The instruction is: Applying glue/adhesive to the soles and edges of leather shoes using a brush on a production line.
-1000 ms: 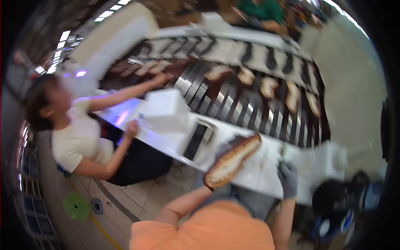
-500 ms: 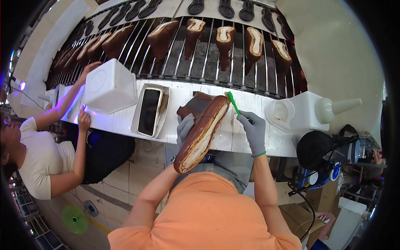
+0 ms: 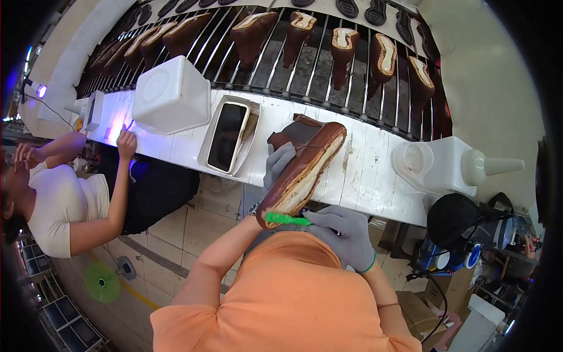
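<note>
My left hand [image 3: 279,166], in a grey glove, is wrapped round the side of a brown leather boot [image 3: 309,166]. The boot has no outsole; its pale underside, rimmed in tan, faces up, and its shaft lies folded at the far left. In my gloved right hand [image 3: 345,236] is a small green-handled brush [image 3: 288,219]. Its bristle end lies at the boot's near end, seemingly against the edge of the underside. Part of my left hand is hidden behind the boot.
Beyond the white bench [image 3: 366,170] runs a barred rack [image 3: 316,70] bearing several soleless boots, with black soles [image 3: 375,12] behind. A phone [image 3: 227,138] in a tray and a white tub [image 3: 170,97] stand left; a white bottle [image 3: 440,164] right. A co-worker [image 3: 73,202] sits left.
My right hand has brought the brush from the boot's far end to its near end. My left hand still grips the boot. The co-worker's farther hand has drawn back from the tub.
</note>
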`<state>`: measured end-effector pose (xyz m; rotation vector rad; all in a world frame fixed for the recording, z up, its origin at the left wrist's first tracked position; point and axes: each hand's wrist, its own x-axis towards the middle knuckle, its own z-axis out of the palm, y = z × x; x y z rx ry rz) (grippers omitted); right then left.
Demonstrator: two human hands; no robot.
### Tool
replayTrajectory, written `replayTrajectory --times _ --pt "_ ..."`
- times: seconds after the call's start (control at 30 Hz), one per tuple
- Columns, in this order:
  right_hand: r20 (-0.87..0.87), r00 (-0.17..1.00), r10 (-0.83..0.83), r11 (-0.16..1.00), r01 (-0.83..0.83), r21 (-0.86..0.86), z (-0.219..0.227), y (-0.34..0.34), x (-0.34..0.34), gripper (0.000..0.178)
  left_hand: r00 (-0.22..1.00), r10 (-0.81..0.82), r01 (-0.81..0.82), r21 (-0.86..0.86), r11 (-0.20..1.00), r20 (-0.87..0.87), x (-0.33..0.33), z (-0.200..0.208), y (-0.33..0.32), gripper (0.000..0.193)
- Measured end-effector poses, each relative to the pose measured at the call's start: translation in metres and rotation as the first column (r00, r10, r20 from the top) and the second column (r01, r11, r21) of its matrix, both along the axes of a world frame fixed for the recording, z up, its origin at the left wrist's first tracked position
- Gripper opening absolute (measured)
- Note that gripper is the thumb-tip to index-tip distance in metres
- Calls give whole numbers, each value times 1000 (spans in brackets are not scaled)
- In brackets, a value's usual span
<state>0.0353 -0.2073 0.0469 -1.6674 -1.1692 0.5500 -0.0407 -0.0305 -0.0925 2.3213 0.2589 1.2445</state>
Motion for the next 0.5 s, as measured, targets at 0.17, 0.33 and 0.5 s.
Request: replayTrajectory --times 0.17,0.33,0.5 --pt "-228 891 -392 920 378 -105 -2 4 15 23 995 -101 97 -157 983 -15 2 25 2 76" --pt "-141 989 -51 995 62 74 2 -2 11 23 929 -369 274 -621 734 -25 5 47 3 70" --pt "-475 547 -689 589 805 72 -29 -39 41 22 930 -366 226 -739 635 -29 1 68 10 84"
